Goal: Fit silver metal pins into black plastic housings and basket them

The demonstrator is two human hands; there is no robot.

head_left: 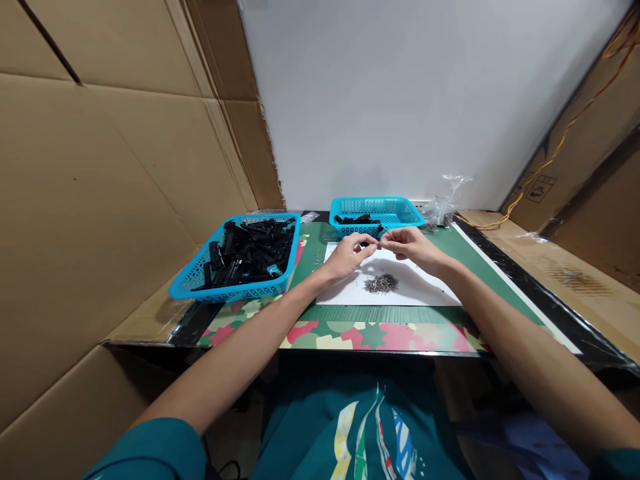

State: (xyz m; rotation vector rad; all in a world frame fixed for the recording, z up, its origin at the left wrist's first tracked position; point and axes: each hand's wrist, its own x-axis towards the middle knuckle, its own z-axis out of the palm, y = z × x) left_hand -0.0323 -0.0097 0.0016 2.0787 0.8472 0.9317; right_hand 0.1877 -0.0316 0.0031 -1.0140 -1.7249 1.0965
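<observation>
My left hand point(351, 255) and my right hand point(407, 245) meet fingertip to fingertip above a white sheet point(425, 287). The fingers of both are pinched together. Between them shows a small dark piece, too small to make out. Below the hands, a pile of tiny metal pins point(382, 283) lies on the sheet. A blue basket point(233, 291) full of black plastic parts point(255, 247) stands to the left. Just behind the hands is a second blue basket point(400, 215), with a few black parts point(356, 219) at its left side.
Clear plastic bags point(440, 210) lie beside the rear basket. A green mat point(480, 267) with a patterned front edge covers the table. Cardboard walls point(125, 167) rise at the left and right, and a yellow wire point(555, 157) hangs at the right.
</observation>
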